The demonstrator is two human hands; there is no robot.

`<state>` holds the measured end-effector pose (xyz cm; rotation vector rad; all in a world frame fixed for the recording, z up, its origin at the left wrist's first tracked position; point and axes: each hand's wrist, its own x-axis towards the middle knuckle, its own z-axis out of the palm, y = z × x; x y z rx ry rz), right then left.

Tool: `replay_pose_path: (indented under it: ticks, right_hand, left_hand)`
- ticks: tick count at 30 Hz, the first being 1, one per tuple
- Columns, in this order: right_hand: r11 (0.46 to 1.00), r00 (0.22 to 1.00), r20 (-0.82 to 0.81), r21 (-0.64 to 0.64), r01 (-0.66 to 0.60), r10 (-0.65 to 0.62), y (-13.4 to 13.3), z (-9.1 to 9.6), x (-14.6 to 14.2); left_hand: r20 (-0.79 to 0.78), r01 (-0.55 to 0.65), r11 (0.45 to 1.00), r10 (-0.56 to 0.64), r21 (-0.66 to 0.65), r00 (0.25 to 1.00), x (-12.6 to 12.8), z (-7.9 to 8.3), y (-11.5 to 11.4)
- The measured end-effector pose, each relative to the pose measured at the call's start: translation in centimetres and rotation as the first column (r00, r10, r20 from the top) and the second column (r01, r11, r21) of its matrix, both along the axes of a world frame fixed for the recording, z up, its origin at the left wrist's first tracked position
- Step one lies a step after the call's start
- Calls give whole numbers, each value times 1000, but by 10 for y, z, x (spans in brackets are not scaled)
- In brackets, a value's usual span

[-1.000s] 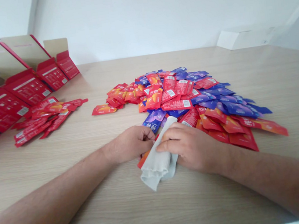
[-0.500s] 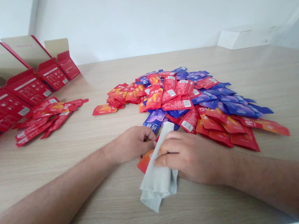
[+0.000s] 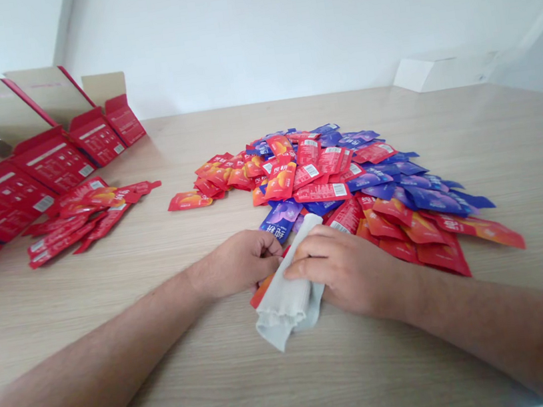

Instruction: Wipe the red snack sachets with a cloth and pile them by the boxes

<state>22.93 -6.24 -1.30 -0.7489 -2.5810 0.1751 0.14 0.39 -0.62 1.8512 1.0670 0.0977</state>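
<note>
And here at the centre of the frame the left hand (image 3: pixel 237 262) and the right hand (image 3: pixel 346 272) meet over a grey cloth (image 3: pixel 285 308)! The right hand is curled over the top of the cloth, fingers wrapped across the fold, with a firm hold on it by the look of things. The left hand comes in from the other side, fingers bent, fingertips right at the cloth's edge, though whether they've actually pinched anything, you can't tell from up here. Tucked under that cloth is an orange sachet (image 3: pixel 262 291), a corner poking out on the left and a patch showing above, and the rest is hidden.

Now to the layout: the big heap of red and blue sachets (image 3: pixel 350 186) fills the middle of the table, reds toward the left, blues along the far right, and a single red sachet (image 3: pixel 189 200) lies off its left edge. Over at the left, a much smaller group of red sachets (image 3: pixel 73 228) sits just beside a row of red boxes (image 3: pixel 53 160), flaps standing open, their insides out of sight from this angle. So a few are set apart, and the great bulk lies heaped!

Underneath it all, a pale wood-grain table (image 3: pixel 122 366), a white wall (image 3: pixel 277 27) behind, and a white carton (image 3: pixel 439 71) at upper right
</note>
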Motion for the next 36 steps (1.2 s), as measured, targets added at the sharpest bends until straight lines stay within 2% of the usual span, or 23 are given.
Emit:
replay_pose_path:
  ticks: [6, 11, 16, 20, 26, 31, 36]
  right_hand:
    - [995, 994, 53, -1, -99, 99, -1, 1, -1]
    - [1000, 1000, 5, -7, 8, -8, 0, 0, 1]
    - [996, 995, 46, 11, -87, 87, -1, 0, 0]
    - [1000, 1000, -2, -4, 1, -1, 1, -2, 0]
    - [997, 996, 32, 9, -80, 79, 0, -1, 0]
    - [1000, 1000, 3, -10, 6, -6, 0, 0, 0]
    - [996, 994, 54, -14, -93, 93, -1, 3, -1]
  left_hand:
    - [-12, 14, 1000, -14, 17, 1000, 1, 3, 0]
    - [4, -2, 1000, 2, -13, 1000, 0, 0, -1]
    - [-16, 10, 1000, -10, 27, 1000, 0, 0, 1]
    - [-4, -4, 1000, 4, -16, 1000, 0, 1, -1]
    - [-13, -6, 1000, 6, 3, 1000, 0, 1, -1]
    - [-3, -20, 999, 20, -31, 1000, 1, 2, -2]
    - [-13, -3, 1000, 3, 2, 1000, 0, 2, 0]
